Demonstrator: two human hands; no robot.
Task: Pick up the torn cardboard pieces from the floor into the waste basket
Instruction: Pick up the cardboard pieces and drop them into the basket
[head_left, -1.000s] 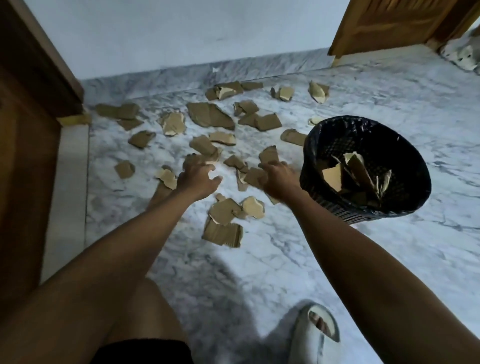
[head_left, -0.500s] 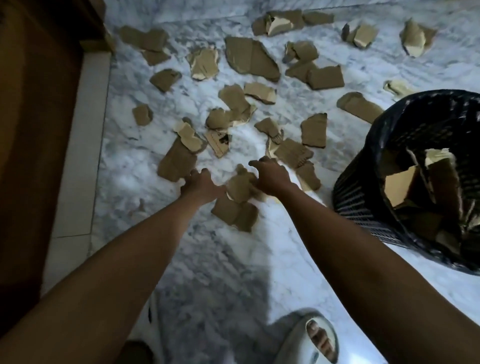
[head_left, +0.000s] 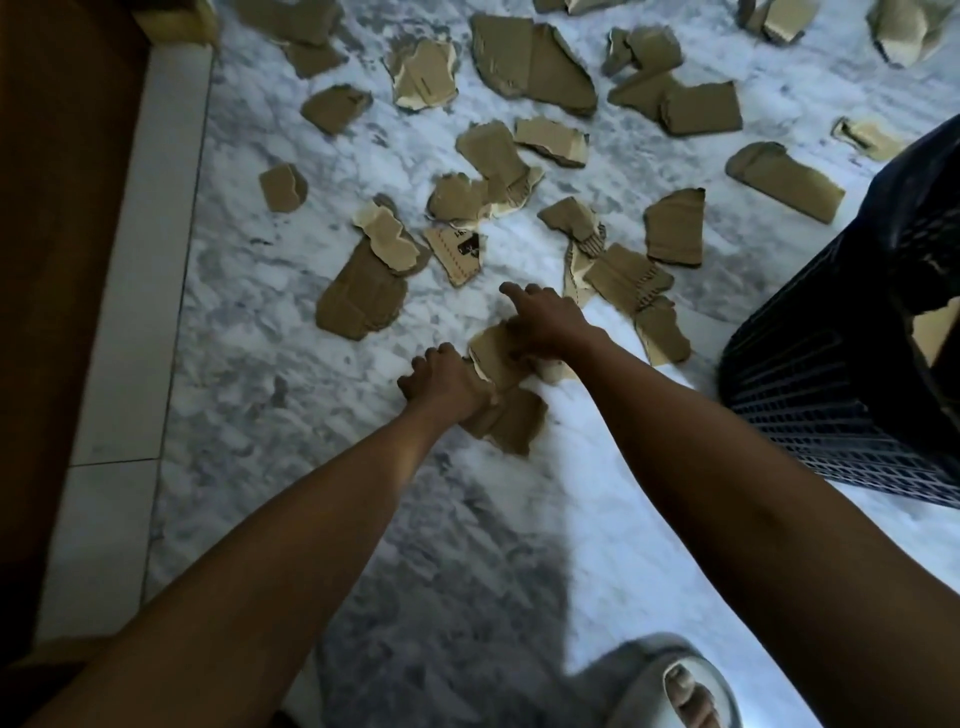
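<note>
Several torn brown cardboard pieces lie scattered over the white marble floor (head_left: 270, 395). My left hand (head_left: 441, 382) and my right hand (head_left: 545, 325) both rest on a small heap of cardboard pieces (head_left: 511, 415) at the middle of the floor. The left hand's fingers curl against the heap's left edge. The right hand presses on a lighter piece (head_left: 493, 353), with its index finger stretched forward. The black mesh waste basket (head_left: 831, 395) stands at the right edge, with cardboard inside it just visible.
A dark wooden panel (head_left: 62, 260) and a white sill (head_left: 140, 291) run along the left. My foot in a grey slipper (head_left: 660, 686) stands at the bottom. Larger cardboard pieces (head_left: 363, 291) lie further out, to the left and beyond my hands.
The view has dropped closer to the floor. Both hands have come down onto the small heap, and the right hand has closed in from the right.
</note>
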